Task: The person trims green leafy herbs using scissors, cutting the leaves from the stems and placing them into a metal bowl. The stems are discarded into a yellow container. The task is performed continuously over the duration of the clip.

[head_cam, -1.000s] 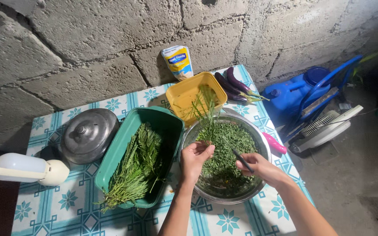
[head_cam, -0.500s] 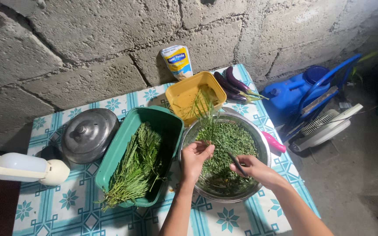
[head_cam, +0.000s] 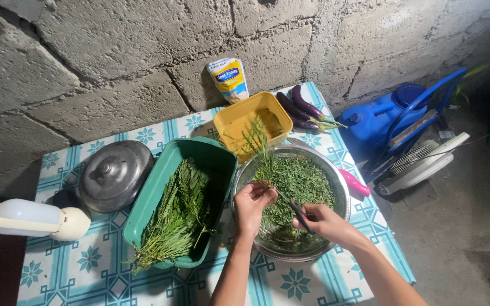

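Note:
My left hand [head_cam: 252, 206] pinches the lower end of a leafy green sprig [head_cam: 258, 148] that stands up over the steel bowl [head_cam: 341, 187]. My right hand [head_cam: 324, 222] grips a dark thin tool [head_cam: 294, 207] whose tip points at the sprig's stem near my left fingers. The bowl is full of small stripped green leaves [head_cam: 300, 182]. Left of it, a green plastic tub [head_cam: 214, 153] holds a pile of leafy stems [head_cam: 177, 215].
A yellow tub [head_cam: 231, 122] and two purple eggplants [head_cam: 299, 107] sit behind the bowl, with a pouch [head_cam: 229, 79] against the block wall. A metal lid [head_cam: 114, 175] and a white jug [head_cam: 29, 218] lie at left. A pink handle [head_cam: 355, 184], a blue container [head_cam: 381, 119] and a fan [head_cam: 421, 161] are at right.
My right hand has moved left and down along the bowl, bringing the tool's tip closer to the sprig in my left hand. The left hand has stayed almost still.

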